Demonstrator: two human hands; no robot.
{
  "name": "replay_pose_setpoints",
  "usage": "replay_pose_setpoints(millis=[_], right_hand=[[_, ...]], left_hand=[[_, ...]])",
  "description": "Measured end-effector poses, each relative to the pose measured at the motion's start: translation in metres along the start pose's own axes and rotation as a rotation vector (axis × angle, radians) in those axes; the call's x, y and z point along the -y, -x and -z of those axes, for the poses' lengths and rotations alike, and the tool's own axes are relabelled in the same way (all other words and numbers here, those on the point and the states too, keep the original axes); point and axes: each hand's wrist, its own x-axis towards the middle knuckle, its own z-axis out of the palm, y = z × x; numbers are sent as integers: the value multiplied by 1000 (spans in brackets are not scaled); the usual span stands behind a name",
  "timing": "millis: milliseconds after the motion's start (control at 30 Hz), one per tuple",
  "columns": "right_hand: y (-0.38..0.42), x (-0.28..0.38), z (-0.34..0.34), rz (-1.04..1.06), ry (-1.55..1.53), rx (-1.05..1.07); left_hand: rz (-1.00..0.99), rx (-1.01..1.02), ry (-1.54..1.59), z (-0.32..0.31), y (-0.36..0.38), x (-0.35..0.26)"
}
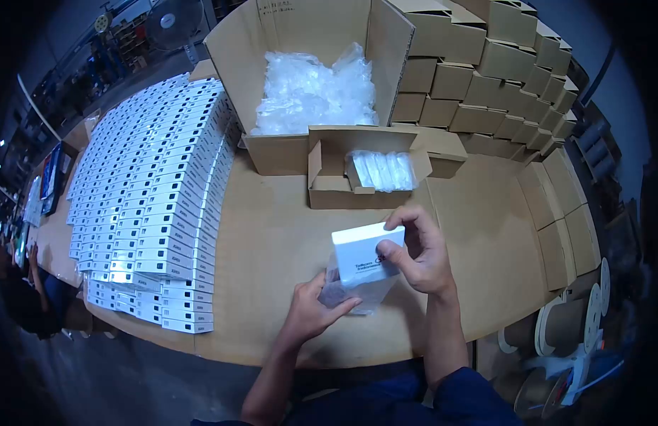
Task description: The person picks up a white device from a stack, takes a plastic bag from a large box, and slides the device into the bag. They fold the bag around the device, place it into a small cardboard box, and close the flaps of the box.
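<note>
A white box [357, 250] with dark printing on its face is partly inside a clear plastic bag [368, 298], its upper part sticking out. My right hand [425, 255] pinches the box at its upper right, thumb on the face and fingers behind the top edge. Lower left, my left hand [316, 309] holds the bag between thumb and fingers. Beyond both hands stands an open cardboard box [357, 201] with several bagged white boxes [382, 170] standing in a row at its right side.
White boxes [151, 192] are stacked high at the left. Behind, a large open carton [278, 153] holds clear plastic bags [314, 89]. Brown cardboard boxes [510, 60] are piled at the back right, with more along the table's [272, 248] right edge. A person's arm [36, 273] shows far left.
</note>
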Motion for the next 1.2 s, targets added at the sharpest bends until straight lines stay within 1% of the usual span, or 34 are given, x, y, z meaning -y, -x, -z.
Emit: replay_pose_setpoints(millis=[67, 167, 200, 300, 367, 467, 567, 667, 767, 800, 900, 933, 1033, 1067, 1200], right_hand=[[0, 0, 0, -51, -4, -54], [-6, 2, 1, 65, 100, -76], [-6, 3, 5, 7, 109, -22], [-8, -2, -1, -1, 92, 66], [-10, -2, -8, 13, 106, 56], [-12, -7, -13, -8, 132, 34], [-13, -8, -12, -113, 155, 32], [-12, -11, -11, -227, 193, 82], [-5, -25, -12, -337, -81, 26], [1, -30, -12, -317, -176, 7], [27, -46, -6, -461, -400, 53], [35, -51, -11, -516, -472, 14], [58, -79, -30, -564, -725, -96], [59, -79, -32, -537, -716, -137], [59, -76, -34, -480, -667, -181]], left_hand=[[6, -5, -23, 2, 1, -1], [17, 12, -75, 6, 2, -7], [16, 7, -65, 6, 2, -6], [20, 1, -32, 2, 1, -2], [44, 2, -6, -1, 3, 3], [117, 8, 160, 0, 4, -2], [57, -12, 472, -2, 2, -1], [182, -39, 588, 2, 5, 8], [158, -147, 725, -6, 6, 21], [148, -190, 770, -8, 5, 23], [77, -228, 877, -5, 5, 21], [98, -225, 834, -2, 6, 25], [78, -239, 742, 0, 5, 31], [69, -224, 731, 2, 6, 34], [63, -160, 665, 9, 9, 38]])
